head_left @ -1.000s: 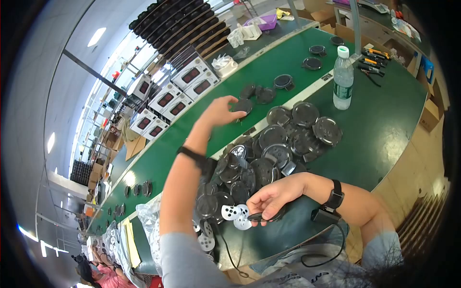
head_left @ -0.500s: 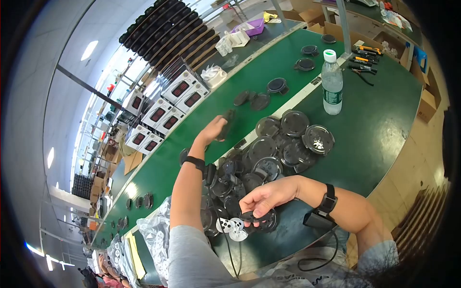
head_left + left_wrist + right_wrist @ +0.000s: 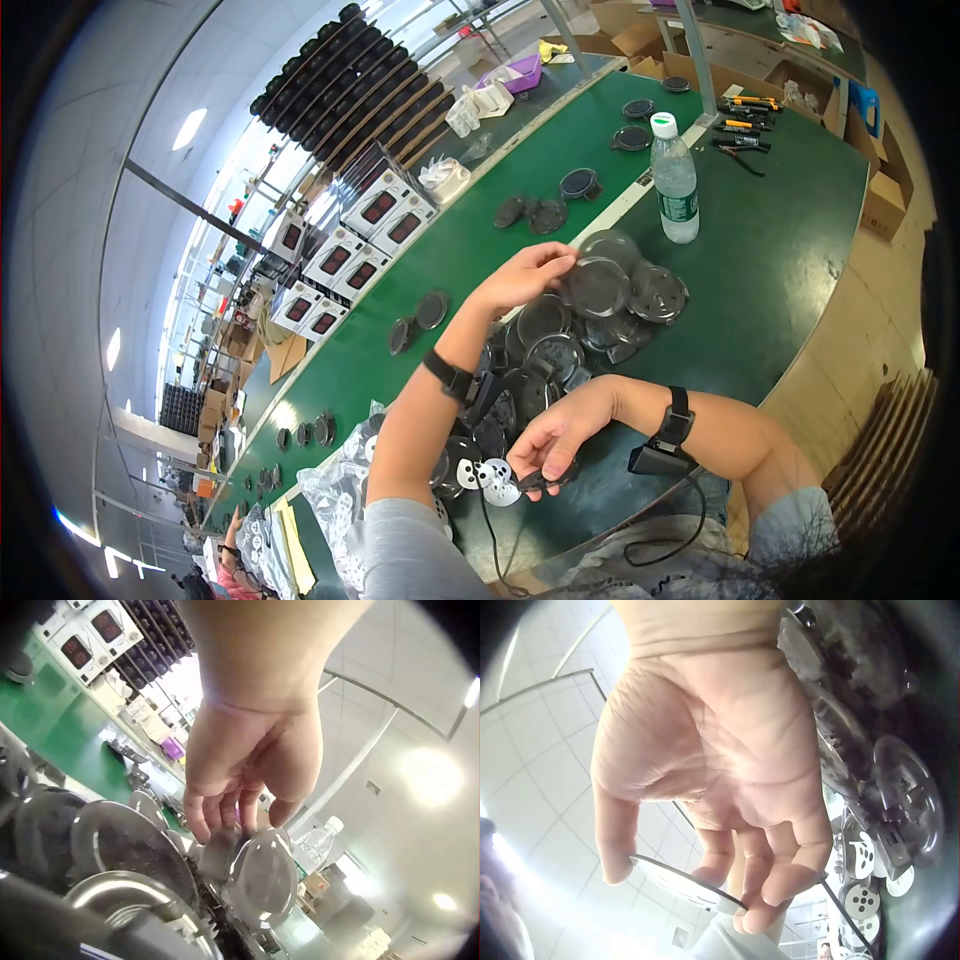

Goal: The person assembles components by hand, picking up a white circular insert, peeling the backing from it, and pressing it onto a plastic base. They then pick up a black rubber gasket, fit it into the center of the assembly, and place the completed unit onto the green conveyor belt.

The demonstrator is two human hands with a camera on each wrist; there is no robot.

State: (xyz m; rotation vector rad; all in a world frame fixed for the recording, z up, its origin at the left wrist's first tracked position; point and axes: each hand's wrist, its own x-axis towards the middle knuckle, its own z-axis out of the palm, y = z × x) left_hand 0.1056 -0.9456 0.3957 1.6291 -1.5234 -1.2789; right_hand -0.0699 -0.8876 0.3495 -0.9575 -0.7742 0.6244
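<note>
At the upper side of a pile of dark, clear-rimmed round parts (image 3: 545,315), my left hand (image 3: 515,278) pinches the edge of one round part (image 3: 598,287). In the left wrist view, fingers and thumb of the left hand (image 3: 251,765) reach down to that clear round part (image 3: 264,877). My right hand (image 3: 570,425) is below the pile and holds a thin dark disc (image 3: 540,481). The right wrist view shows the disc (image 3: 682,886) edge-on between the thumb and curled fingers of the right hand (image 3: 720,765). White discs with holes (image 3: 500,488) lie beside it.
More round parts (image 3: 432,310) rest on the green strip (image 3: 465,255). A water bottle (image 3: 676,190) stands beyond the pile, with pliers and cutters (image 3: 740,143) farther back. Plastic bags (image 3: 340,510) lie at the lower left; a cable (image 3: 490,540) hangs near the right hand.
My left hand has carried a round part leftward along the green strip, let it go there, and come back to the pile onto another part. The right hand still holds its disc.
</note>
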